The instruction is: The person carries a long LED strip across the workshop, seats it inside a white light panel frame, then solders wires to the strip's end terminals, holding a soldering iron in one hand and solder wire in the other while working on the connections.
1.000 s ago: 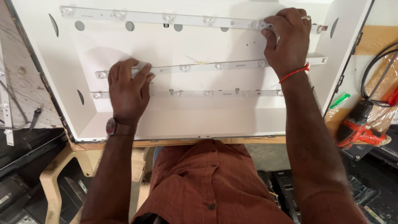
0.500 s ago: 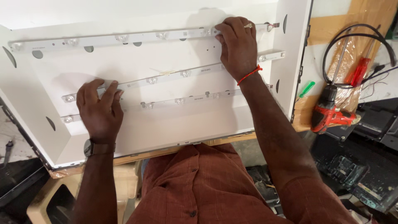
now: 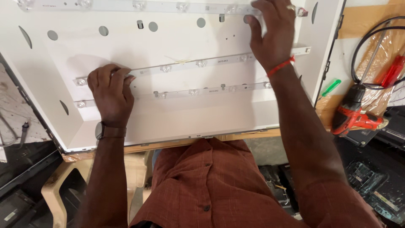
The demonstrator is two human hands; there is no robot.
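- My left hand [image 3: 110,90] lies flat, fingers together, pressing the left end of the middle light strip [image 3: 198,64] inside the white panel [image 3: 177,122].
- My right hand [image 3: 272,36] rests open, fingers spread, across the top light strip [image 3: 126,5] near its right end.
- The lower strip [image 3: 202,90] lies just below, untouched.
- A red drill [image 3: 354,116] sits well apart on the bench [image 3: 367,19].

The left hand [image 3: 110,93] hides part of the middle LED strip [image 3: 198,64].
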